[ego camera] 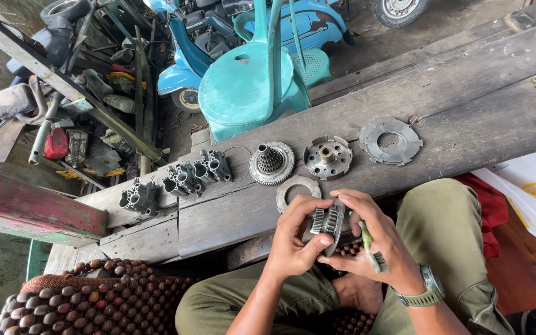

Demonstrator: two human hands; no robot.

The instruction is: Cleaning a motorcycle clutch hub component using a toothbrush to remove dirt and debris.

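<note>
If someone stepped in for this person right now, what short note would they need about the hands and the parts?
Left hand: grips the gear cluster from the left.
Right hand: steadies the gear and holds a green-handled brush.
On the wooden plank: three housings, a toothed hub, a round carrier, a flat plate and a ring in a row.
Done: parts laid out.
Left: the gear in hand; how clean it is cannot be judged.

A turquoise plastic chair (249, 80) stood well beyond the hands; 3 grey metal housings (178, 180) lay on the wooden plank (466, 111), up-left of them.
</note>
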